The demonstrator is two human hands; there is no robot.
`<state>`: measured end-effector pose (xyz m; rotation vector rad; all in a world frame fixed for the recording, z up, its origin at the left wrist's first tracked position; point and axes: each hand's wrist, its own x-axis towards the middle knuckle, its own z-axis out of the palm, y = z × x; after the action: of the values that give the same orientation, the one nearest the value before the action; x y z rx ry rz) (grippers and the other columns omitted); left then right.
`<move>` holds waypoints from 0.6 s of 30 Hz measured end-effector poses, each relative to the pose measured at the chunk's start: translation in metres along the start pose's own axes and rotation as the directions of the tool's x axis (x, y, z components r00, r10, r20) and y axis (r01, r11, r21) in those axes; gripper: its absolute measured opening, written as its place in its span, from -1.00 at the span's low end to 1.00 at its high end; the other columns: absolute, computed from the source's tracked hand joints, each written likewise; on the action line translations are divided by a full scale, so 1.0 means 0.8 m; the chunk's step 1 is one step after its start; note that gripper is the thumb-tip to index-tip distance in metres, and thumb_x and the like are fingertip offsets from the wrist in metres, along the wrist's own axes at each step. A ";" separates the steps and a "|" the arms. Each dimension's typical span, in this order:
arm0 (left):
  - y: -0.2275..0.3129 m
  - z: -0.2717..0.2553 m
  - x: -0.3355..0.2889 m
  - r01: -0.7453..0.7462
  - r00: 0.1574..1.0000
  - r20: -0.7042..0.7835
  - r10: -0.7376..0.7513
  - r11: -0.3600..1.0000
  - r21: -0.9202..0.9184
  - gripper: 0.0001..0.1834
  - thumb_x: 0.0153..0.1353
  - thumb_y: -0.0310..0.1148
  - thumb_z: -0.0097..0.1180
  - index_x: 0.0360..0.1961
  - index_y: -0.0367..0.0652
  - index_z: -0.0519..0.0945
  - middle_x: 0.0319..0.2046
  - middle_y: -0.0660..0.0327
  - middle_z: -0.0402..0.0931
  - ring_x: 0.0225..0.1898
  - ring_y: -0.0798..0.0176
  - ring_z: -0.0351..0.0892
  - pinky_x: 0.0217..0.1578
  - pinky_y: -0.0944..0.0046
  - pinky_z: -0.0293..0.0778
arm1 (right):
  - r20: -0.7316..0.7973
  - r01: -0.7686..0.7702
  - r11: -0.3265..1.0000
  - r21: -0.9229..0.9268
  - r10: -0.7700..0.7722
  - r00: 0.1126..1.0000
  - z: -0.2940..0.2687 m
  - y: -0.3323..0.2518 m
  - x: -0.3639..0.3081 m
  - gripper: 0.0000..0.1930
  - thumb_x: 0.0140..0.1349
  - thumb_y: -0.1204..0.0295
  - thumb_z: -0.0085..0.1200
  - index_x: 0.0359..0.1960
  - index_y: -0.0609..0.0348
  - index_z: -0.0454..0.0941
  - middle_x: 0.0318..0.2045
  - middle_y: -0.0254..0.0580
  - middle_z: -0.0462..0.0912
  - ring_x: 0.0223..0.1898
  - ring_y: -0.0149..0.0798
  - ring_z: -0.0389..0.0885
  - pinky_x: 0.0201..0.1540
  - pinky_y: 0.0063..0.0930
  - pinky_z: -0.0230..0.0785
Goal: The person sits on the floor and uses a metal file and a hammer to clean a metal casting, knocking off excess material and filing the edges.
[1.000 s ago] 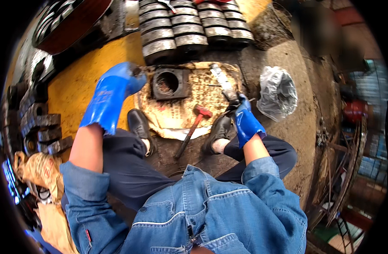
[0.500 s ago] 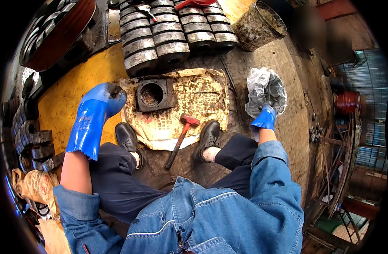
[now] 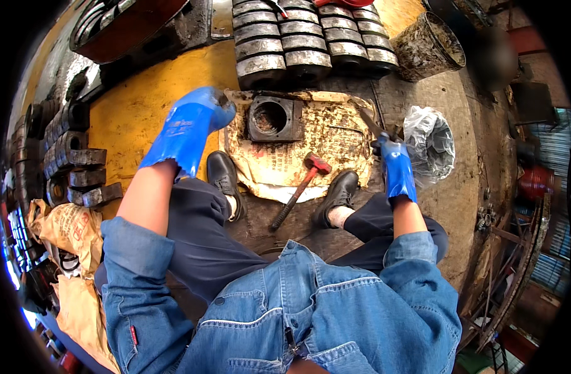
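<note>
A square dark metal block (image 3: 292,124) with a round bore lies on a flattened, stained paper sack (image 3: 341,146) between my shoes. My left hand (image 3: 212,107), in a blue rubber glove, is at the sack's left edge beside the block. Its fingers curl closed with dirty tips; whatever they may hold is hidden. My gloved right hand (image 3: 394,153) grips a dark blade-like tool (image 3: 371,121) pointing up-left over the sack's right side. To the right of that hand stands a container lined with clear plastic (image 3: 432,144). A red-headed hammer (image 3: 298,191) rests across the sack's near edge.
Rows of thick round metal pieces (image 3: 259,48) are stacked beyond the sack. A grimy bucket (image 3: 426,50) leans at the far right. More metal parts (image 3: 73,153) and brown paper bags (image 3: 73,234) lie at left. A rusty frame (image 3: 510,274) stands at right.
My right hand has come out of the plastic-lined container and moved left toward the sack, with the blade-like tool now showing in it. My left hand remains by the sack's edge. The view has shifted.
</note>
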<state>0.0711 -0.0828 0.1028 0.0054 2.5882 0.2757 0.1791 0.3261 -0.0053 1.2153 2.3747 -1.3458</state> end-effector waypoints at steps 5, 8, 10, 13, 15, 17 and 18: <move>-0.017 0.064 0.058 -0.084 0.976 0.169 0.140 0.950 -0.301 -0.53 0.15 -0.09 0.27 -0.05 -0.25 0.66 -0.24 0.06 0.70 -0.32 0.11 0.66 -0.20 0.15 0.55 | 0.420 0.142 0.968 0.207 -0.219 0.881 -0.014 -0.061 0.000 -0.45 0.30 -0.04 0.11 -0.03 0.28 0.62 -0.36 -0.26 0.69 -0.38 -0.45 0.51 -0.34 -0.51 0.31; -0.026 0.125 0.122 0.066 0.963 0.263 0.062 0.891 -0.448 -0.52 0.17 -0.13 0.29 -0.04 -0.32 0.65 -0.24 0.11 0.69 -0.33 0.17 0.60 -0.27 0.15 0.52 | 0.467 0.423 0.875 -0.234 -0.281 0.839 -0.009 -0.111 0.033 -0.44 0.30 -0.12 0.08 -0.05 0.19 0.63 -0.43 -0.25 0.69 -0.50 -0.41 0.49 -0.45 -0.43 0.32; -0.023 0.162 0.149 0.136 0.972 0.236 -0.018 0.858 -0.496 -0.52 0.17 -0.13 0.30 -0.03 -0.29 0.65 -0.21 0.10 0.69 -0.28 0.16 0.61 -0.26 0.16 0.52 | 0.540 0.444 0.837 -0.320 -0.224 0.811 -0.016 -0.152 0.009 -0.49 0.31 -0.09 0.07 -0.07 0.14 0.64 -0.43 -0.25 0.69 -0.51 -0.41 0.50 -0.45 -0.42 0.33; -0.041 0.246 0.173 0.369 0.903 0.419 -0.096 0.671 -0.643 -0.17 0.05 0.11 0.33 0.19 -0.31 0.51 0.15 -0.09 0.52 0.11 -0.04 0.54 0.09 -0.03 0.46 | 0.612 0.392 0.870 -0.300 -0.141 0.779 -0.013 -0.147 0.020 -0.53 0.33 -0.05 0.06 -0.10 0.12 0.64 -0.42 -0.25 0.70 -0.51 -0.42 0.54 -0.43 -0.41 0.37; -0.042 0.270 0.182 0.511 0.828 0.520 -0.208 0.661 -0.549 -0.20 0.09 0.03 0.34 0.23 -0.32 0.48 0.17 -0.04 0.51 0.12 -0.06 0.53 0.08 -0.05 0.44 | 0.635 0.423 0.820 -0.385 -0.098 0.766 -0.005 -0.130 0.043 -0.55 0.35 -0.02 0.05 -0.08 0.14 0.61 -0.40 -0.25 0.70 -0.51 -0.42 0.58 -0.41 -0.42 0.41; -0.039 0.298 0.198 0.528 0.829 0.517 -0.213 0.601 -0.600 -0.29 0.11 -0.06 0.34 0.19 -0.32 0.51 0.13 -0.01 0.54 0.07 0.00 0.55 0.06 0.02 0.45 | 0.626 0.376 0.897 -0.231 -0.159 0.763 0.004 -0.094 0.065 -0.66 0.32 0.10 -0.01 -0.37 0.14 0.53 -0.58 -0.25 0.56 -0.53 -0.35 0.60 -0.41 -0.35 0.42; -0.022 0.300 0.194 0.505 0.848 0.491 -0.198 0.581 -0.638 -0.34 0.11 -0.10 0.34 0.15 -0.31 0.54 0.10 0.01 0.56 0.03 0.04 0.57 0.04 0.06 0.46 | 0.653 0.306 0.938 -0.164 -0.129 0.746 0.007 -0.077 0.075 -0.67 0.32 0.11 -0.03 -0.39 0.13 0.51 -0.60 -0.27 0.52 -0.53 -0.37 0.58 -0.41 -0.34 0.41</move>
<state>0.0612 -0.0446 -0.1807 -0.7030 1.8492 1.0672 0.0942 0.3400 0.0027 0.3148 2.1212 -1.1893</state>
